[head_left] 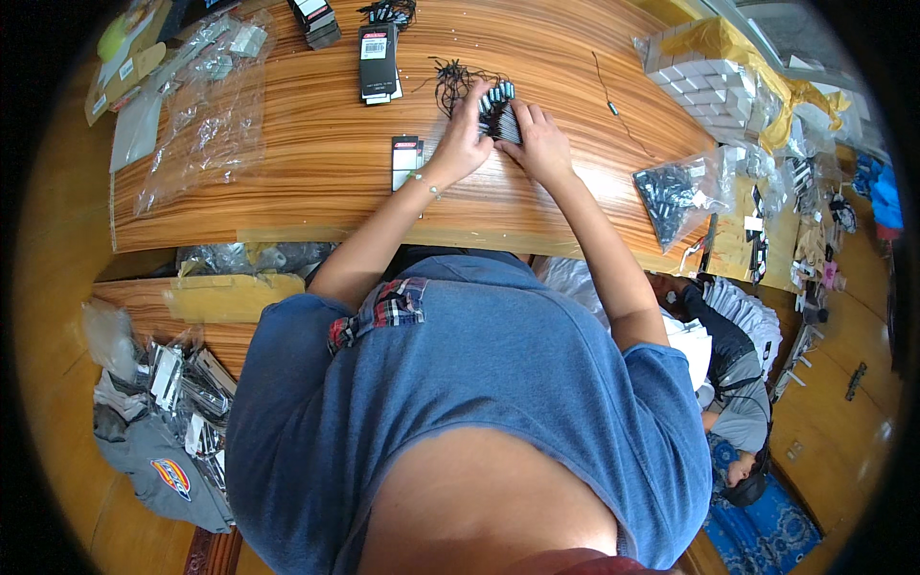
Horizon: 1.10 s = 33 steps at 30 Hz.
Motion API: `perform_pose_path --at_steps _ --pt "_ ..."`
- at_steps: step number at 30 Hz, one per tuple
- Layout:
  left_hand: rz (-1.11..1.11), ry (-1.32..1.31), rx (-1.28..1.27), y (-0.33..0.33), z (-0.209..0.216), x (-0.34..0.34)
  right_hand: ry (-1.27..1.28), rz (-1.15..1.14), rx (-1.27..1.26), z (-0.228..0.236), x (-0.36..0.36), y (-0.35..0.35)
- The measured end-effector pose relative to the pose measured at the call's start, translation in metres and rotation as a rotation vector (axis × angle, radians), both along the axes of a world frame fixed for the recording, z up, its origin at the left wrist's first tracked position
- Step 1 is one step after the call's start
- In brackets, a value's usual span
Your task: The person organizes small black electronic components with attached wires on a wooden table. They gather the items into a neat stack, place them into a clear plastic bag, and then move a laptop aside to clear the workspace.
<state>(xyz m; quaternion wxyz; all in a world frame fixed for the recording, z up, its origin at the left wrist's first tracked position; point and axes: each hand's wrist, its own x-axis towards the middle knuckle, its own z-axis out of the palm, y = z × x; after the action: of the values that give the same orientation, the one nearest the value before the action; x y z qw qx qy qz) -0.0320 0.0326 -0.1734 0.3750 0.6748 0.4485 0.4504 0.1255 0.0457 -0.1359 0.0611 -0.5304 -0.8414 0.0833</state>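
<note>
1. head view: set on table (307, 182) between left hand (467, 134) and right hand (541, 142), a dark, pale-tipped bundle (500, 113).
2. curved along both sides with fingers, thumbs close together at near edge; probably to keep bundle lined up. pinching or only bracing: cannot tell.
3. splayed just beyond left hand: cords (450, 84), likely left outside to free the bundle; tangled, so a possible snag.
4. near left hand, a tag (405, 163); farther off, tag stack (379, 62).
5. well apart to right: single cord (613, 107), bag (671, 201), white boxes (700, 86).
</note>
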Motion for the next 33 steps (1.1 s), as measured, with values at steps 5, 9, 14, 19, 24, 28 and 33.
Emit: perform_pose_path --at_steps 5,9,14,19,24,28,33 --pt "0.222 -0.077 -0.013 -0.025 0.002 -0.003 0.006 -0.026 0.014 0.000 0.000 0.001" --pt "0.166 -0.186 -0.253 -0.063 -0.012 0.027 -0.022 -0.038 -0.030 0.004 -0.002 0.001" --pt "0.006 -0.064 -0.270 -0.069 -0.009 0.042 -0.009 0.024 -0.029 0.003 0.004 0.002" --pt "0.281 -0.011 -0.032 -0.049 -0.002 0.026 0.035 0.030 -0.034 0.004 0.003 0.001" --pt "0.189 0.179 0.038 -0.030 0.017 0.004 0.140 0.028 -0.124 -0.003 0.014 0.018" --pt "0.261 0.057 0.173 -0.038 0.039 0.010 0.998 -0.364 -0.813 0.008 0.025 0.026" --pt "0.085 0.100 0.238 -0.069 0.042 0.028 1.452 -0.598 -1.489 0.027 0.024 0.009"
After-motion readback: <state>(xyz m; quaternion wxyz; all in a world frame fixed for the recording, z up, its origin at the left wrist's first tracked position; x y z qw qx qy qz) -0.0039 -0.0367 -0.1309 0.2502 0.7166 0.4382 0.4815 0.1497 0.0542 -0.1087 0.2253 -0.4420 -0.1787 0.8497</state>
